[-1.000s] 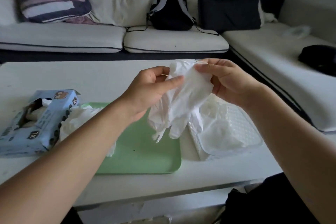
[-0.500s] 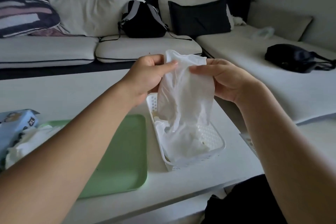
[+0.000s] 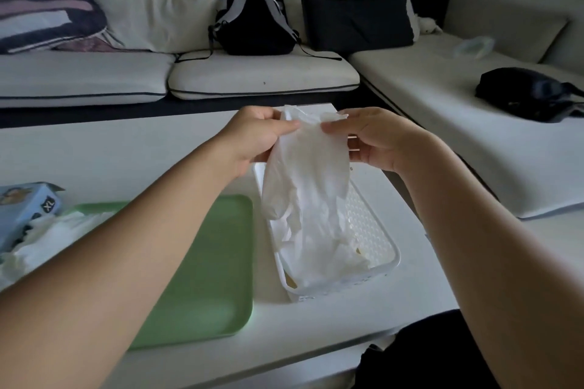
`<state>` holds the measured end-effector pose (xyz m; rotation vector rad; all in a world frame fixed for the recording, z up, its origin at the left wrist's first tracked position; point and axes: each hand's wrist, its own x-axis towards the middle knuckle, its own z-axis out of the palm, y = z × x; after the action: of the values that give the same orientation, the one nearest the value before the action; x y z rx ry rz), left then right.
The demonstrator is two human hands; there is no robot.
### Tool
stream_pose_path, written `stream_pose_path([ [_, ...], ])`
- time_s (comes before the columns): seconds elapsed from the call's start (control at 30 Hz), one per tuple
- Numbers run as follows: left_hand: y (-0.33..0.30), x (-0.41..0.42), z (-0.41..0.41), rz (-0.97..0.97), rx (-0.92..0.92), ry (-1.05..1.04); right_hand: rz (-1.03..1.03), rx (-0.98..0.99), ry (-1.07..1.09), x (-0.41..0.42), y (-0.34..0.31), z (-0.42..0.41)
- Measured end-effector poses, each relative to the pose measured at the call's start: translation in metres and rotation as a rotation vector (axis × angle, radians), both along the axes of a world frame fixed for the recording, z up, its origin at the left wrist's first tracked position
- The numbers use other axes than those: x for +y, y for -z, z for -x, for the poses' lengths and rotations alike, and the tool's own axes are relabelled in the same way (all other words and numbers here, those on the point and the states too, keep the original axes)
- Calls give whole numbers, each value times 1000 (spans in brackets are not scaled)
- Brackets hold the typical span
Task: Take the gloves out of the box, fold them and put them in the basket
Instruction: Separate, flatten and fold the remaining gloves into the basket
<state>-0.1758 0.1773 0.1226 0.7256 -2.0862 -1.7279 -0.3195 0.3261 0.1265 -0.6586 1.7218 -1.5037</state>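
Glove hangs below both grips, over basket.

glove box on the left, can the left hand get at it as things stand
Probably not right away: the left hand is pinching the white glove together with the right hand above the basket. The glove box itself lies unblocked beside the green tray.

"XL" in white on dark patch, side of blue glove box; other print unreadable.
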Motion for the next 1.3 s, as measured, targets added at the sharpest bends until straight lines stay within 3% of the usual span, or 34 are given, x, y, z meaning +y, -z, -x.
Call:
stream_pose_path([
  [0.13,-14,-15,14,118,151,-65,182,116,77,-13,-2,3],
  [0.27,-13,-17,10,217,216,12,265,208,64,-3,0,4],
  [0.4,32,-4,-12,357,66,147,13,495,-43,18,25,5],
  [0.53,74,18,-37,471,-132,344,-304,729,-354,38,50,-7],
  [0.73,90,56,-51,795,-364,577,-604,913,-663,53,66,-35],
  [0.87,87,67,-50,963,-470,665,-694,881,-781,55,62,-43],
  [1.0,84,71,-50,931,-559,753,-748,806,-869,53,58,-48],
  [1.07,76,71,-51,875,-580,763,-679,819,-788,45,59,-46],
  [1.2,59,62,-45,931,-528,551,-489,915,-583,22,61,-48],
  [1.3,62,62,-36,1071,-592,452,-693,988,-695,7,68,-59],
])
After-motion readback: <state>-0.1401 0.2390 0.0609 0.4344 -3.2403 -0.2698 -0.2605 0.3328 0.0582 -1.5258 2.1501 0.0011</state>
